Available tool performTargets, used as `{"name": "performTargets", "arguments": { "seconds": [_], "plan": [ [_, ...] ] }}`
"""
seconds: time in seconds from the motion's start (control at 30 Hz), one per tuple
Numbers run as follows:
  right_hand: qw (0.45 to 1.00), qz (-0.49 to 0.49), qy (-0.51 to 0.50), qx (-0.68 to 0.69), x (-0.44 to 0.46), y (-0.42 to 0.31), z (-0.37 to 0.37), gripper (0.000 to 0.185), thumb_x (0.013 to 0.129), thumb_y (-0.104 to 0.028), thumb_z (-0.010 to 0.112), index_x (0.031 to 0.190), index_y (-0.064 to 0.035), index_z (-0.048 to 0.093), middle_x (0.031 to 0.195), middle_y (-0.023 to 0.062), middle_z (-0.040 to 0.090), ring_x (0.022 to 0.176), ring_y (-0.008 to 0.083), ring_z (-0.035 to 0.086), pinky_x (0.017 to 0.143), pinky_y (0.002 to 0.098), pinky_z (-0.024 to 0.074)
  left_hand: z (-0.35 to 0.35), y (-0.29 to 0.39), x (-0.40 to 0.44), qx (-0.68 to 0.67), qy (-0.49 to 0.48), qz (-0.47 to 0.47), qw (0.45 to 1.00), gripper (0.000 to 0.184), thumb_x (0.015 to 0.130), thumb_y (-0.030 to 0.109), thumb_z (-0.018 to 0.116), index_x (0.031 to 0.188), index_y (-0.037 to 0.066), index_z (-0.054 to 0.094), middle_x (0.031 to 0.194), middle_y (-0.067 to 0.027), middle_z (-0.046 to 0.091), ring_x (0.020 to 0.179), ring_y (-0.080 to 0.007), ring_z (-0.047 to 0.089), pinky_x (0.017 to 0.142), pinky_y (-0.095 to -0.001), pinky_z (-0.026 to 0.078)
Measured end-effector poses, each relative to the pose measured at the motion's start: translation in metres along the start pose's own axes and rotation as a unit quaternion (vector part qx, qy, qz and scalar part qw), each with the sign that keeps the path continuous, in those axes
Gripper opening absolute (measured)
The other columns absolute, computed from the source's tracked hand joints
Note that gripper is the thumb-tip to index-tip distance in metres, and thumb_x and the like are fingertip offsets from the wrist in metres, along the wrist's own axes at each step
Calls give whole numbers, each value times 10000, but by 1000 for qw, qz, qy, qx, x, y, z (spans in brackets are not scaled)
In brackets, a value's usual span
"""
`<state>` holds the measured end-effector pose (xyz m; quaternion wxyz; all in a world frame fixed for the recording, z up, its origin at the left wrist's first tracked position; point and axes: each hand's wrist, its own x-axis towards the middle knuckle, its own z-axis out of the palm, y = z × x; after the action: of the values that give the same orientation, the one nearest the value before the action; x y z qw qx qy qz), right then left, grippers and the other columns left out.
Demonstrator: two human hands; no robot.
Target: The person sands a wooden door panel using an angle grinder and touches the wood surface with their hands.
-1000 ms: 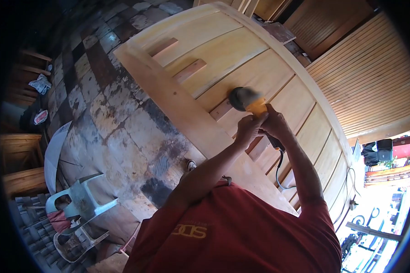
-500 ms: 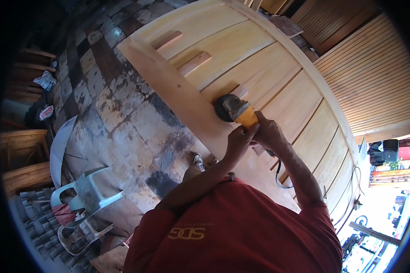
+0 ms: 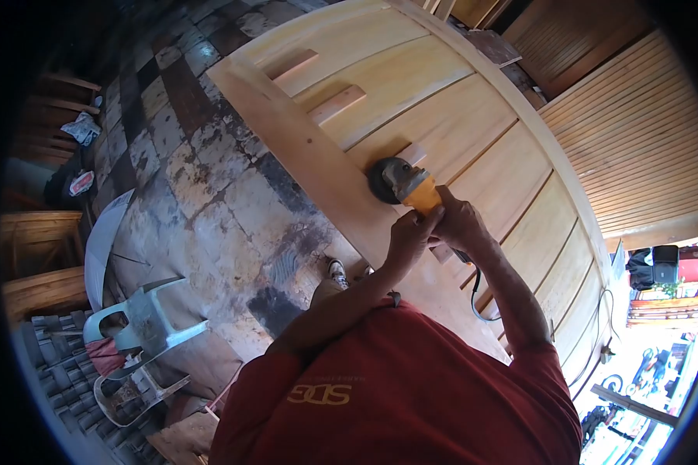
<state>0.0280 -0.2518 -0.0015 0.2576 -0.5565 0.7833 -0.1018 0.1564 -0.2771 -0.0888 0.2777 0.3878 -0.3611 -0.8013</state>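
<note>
A yellow angle grinder (image 3: 420, 194) with a dark round disc (image 3: 381, 180) rests against the near edge board of a large pale wooden door panel (image 3: 434, 108). My right hand (image 3: 461, 222) wraps round the rear of the grinder's body. My left hand (image 3: 411, 236) is closed on the grinder too, just beside the right one, its thumb along the yellow housing. Beside the disc lies a short wood block (image 3: 411, 153). The grinder's dark cord (image 3: 475, 298) hangs below my right forearm. My fingers' undersides are hidden.
Two more wood blocks (image 3: 337, 105) (image 3: 295, 63) lie along the panel. To the left is a stained tiled floor (image 3: 209, 178) with a pale plastic chair (image 3: 151, 322) on its side. Slatted wooden panels (image 3: 628, 132) stand at the right. A loose cable (image 3: 597, 341) hangs near the panel's right end.
The whole view has shifted slightly. The grinder and both hands stay at nearly the same spot on the panel's edge board, with the grip unchanged.
</note>
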Motion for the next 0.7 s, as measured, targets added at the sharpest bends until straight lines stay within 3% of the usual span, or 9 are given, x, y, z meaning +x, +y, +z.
{"name": "performTargets", "arguments": {
  "seconds": [0.17,0.27,0.37,0.7],
  "plan": [
    [1000,-2,13,2,5,-1,-4,686,869,-519,808,1353,-109,546,997,242,779,983,460,758,850,548,606,7,7,1,-69,1,15,998,573,993,471,782,1008,-92,677,924,-153,735,829,-190,775,745,-324,689],
    [1000,4,9,4,7,-1,-7,685,861,-513,818,1344,-109,548,987,249,776,980,458,758,852,545,606,8,5,4,-34,2,0,999,567,992,460,787,1019,-94,671,942,-152,726,839,-198,776,751,-335,695],
    [1000,-18,2,12,2,1,-7,676,857,-497,823,1335,-107,547,979,256,772,978,460,756,846,547,606,4,-5,-2,-25,-6,1,1000,516,1031,434,746,1107,-68,655,1016,-149,728,896,-235,780,858,-381,695],
    [998,29,38,33,24,26,-24,621,873,-465,805,1311,-105,551,982,240,773,985,439,762,840,526,603,34,21,33,-84,-53,-11,995,518,1015,422,768,1055,-74,626,1025,-190,725,902,-277,787,845,-421,705]
  ]
}}
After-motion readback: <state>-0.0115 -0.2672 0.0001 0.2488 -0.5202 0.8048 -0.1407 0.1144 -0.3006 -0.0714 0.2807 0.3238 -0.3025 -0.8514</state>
